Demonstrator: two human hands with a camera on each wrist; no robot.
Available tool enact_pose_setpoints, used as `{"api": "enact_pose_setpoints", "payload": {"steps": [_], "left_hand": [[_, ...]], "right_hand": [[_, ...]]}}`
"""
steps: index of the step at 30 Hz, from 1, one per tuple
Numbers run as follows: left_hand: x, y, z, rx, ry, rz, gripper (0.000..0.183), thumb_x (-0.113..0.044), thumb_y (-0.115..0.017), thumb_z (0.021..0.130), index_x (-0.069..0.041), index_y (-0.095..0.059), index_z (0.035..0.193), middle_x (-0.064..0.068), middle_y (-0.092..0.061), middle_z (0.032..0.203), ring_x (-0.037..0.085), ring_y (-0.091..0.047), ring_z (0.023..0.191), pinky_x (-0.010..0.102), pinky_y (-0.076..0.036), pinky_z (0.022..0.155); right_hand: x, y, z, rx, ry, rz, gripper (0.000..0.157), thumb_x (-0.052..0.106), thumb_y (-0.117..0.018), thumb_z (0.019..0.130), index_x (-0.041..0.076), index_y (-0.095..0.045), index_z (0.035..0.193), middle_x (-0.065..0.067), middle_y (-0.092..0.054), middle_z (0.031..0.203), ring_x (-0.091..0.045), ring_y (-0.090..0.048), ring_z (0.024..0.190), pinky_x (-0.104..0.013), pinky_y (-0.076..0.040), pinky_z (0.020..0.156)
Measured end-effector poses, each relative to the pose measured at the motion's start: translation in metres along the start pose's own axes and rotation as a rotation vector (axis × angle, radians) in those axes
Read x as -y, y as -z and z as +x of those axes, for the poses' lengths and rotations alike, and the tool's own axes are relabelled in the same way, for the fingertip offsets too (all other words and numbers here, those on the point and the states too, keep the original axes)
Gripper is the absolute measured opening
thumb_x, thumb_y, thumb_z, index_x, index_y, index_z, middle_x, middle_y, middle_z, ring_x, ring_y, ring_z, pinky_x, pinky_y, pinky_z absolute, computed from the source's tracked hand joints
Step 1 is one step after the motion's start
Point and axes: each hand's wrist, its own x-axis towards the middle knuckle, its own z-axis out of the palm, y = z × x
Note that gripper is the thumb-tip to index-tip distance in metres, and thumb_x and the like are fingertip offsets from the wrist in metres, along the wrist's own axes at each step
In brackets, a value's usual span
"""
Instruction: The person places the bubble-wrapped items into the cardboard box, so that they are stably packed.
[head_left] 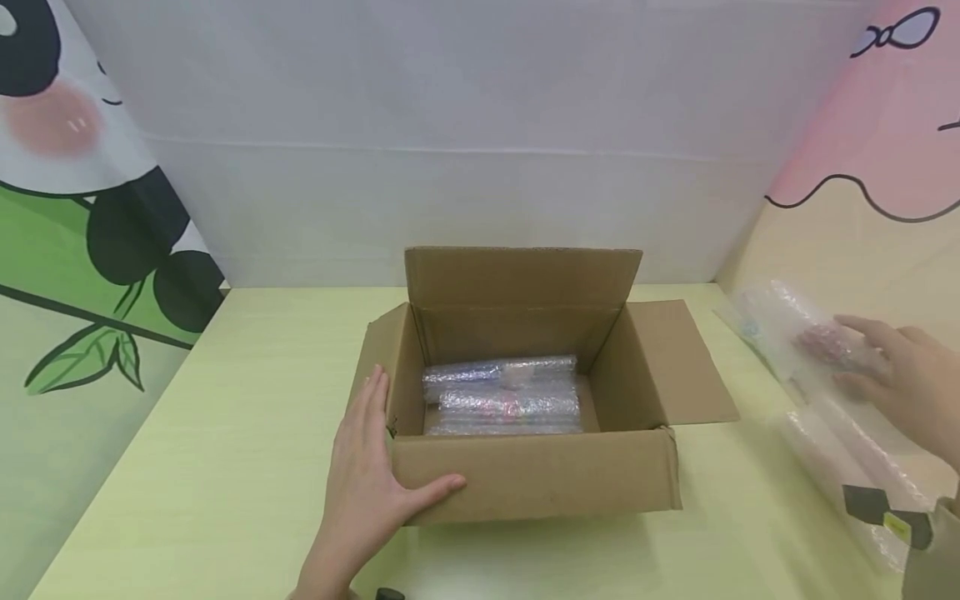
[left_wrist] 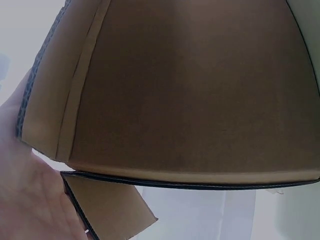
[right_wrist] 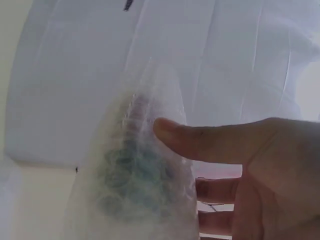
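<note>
My left hand (head_left: 366, 471) rests on the near left corner of an open cardboard box (head_left: 536, 477). Its fingers lie straight along the left flap, and the thumb is spread over the front panel. Several bubble-wrapped packages (head_left: 510, 407) lie side by side inside the box. Off to the right, my right hand (head_left: 911, 371) grips another bubble-wrapped package (head_left: 813, 337), with something reddish showing through. In the right wrist view the thumb (right_wrist: 182, 140) presses on that package (right_wrist: 135, 175), which looks dark green inside.
More bubble-wrapped bundles (head_left: 855, 458) lie on the table's right side, below my right hand. The box's right flap (head_left: 682, 367) folds outward and its back flap (head_left: 521, 279) stands up. A pale cloth wall (head_left: 465, 200) rises behind the yellowish table (head_left: 225, 467).
</note>
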Motion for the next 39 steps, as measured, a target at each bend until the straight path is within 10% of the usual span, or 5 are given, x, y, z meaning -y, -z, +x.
{"api": "enact_pose_setpoints", "payload": {"steps": [3, 21, 39], "left_hand": [[0.0, 0.0, 0.0, 0.004, 0.006, -0.001, 0.133, -0.062, -0.083, 0.059, -0.014, -0.007, 0.157, 0.006, -0.011, 0.164, 0.033, -0.016, 0.15, 0.063, -0.02, 0.116], [0.001, -0.002, 0.0, -0.002, 0.006, -0.008, 0.133, -0.062, -0.083, 0.059, -0.015, -0.007, 0.157, 0.005, -0.01, 0.164, 0.032, -0.016, 0.15, 0.062, -0.02, 0.116], [0.002, -0.001, 0.0, -0.018, -0.007, -0.001, 0.133, -0.061, -0.084, 0.057, -0.014, -0.009, 0.157, 0.007, -0.013, 0.164, 0.033, -0.018, 0.149, 0.062, -0.021, 0.116]], "right_hand": [[0.012, 0.014, 0.018, -0.012, 0.062, 0.022, 0.058, 0.014, -0.072, 0.086, -0.006, -0.046, 0.134, -0.04, -0.056, 0.105, -0.048, -0.057, 0.08, -0.021, -0.038, 0.049], [0.122, 0.053, 0.095, 0.213, 0.289, 0.079, 0.065, 0.019, -0.077, 0.082, 0.029, -0.05, 0.141, -0.001, -0.064, 0.125, -0.019, -0.063, 0.098, -0.039, -0.049, 0.072], [0.212, 0.017, 0.148, 0.511, 0.6, 0.085, 0.054, 0.022, -0.073, 0.086, 0.023, -0.054, 0.136, 0.004, -0.064, 0.123, -0.014, -0.063, 0.105, -0.038, -0.053, 0.088]]}}
